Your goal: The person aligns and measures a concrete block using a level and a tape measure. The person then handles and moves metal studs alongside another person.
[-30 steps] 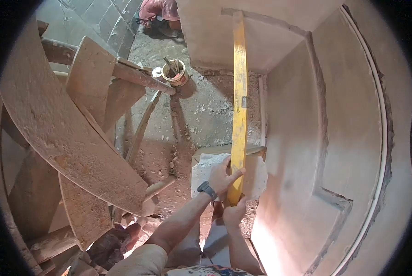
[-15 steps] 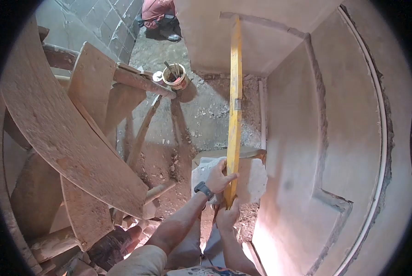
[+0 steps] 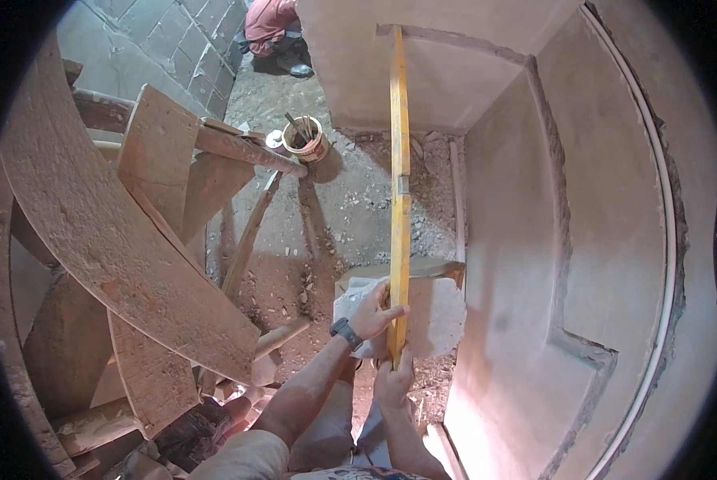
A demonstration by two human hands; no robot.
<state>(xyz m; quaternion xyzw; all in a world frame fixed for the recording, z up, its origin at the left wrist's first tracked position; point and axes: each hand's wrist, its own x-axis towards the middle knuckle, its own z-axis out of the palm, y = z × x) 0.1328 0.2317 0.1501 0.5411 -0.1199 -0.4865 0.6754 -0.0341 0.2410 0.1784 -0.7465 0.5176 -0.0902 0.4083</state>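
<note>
A long yellow spirit level (image 3: 401, 224), dusty and with a small vial window near its middle, stretches away from me. Its far end overlaps the plastered wall, close under a chased groove; whether it touches is unclear. My left hand (image 3: 372, 314), with a watch at the wrist, is closed around the level a little above its near end. Lower down, my right hand (image 3: 394, 379) grips the near end. Beneath the hands lies a whitish slab (image 3: 436, 316), partly hidden by the level and my left hand.
Curved boards (image 3: 126, 248) and wooden poles fill the left side. A bucket (image 3: 305, 140) with tools in it stands on the rubble-strewn floor (image 3: 350, 208). Another person (image 3: 270, 28) crouches at the back. The right wall (image 3: 510, 240) has grooves and a white pipe (image 3: 666, 240).
The level has swung slightly left, its far end most of all. Both hands keep their hold and have shifted only a little.
</note>
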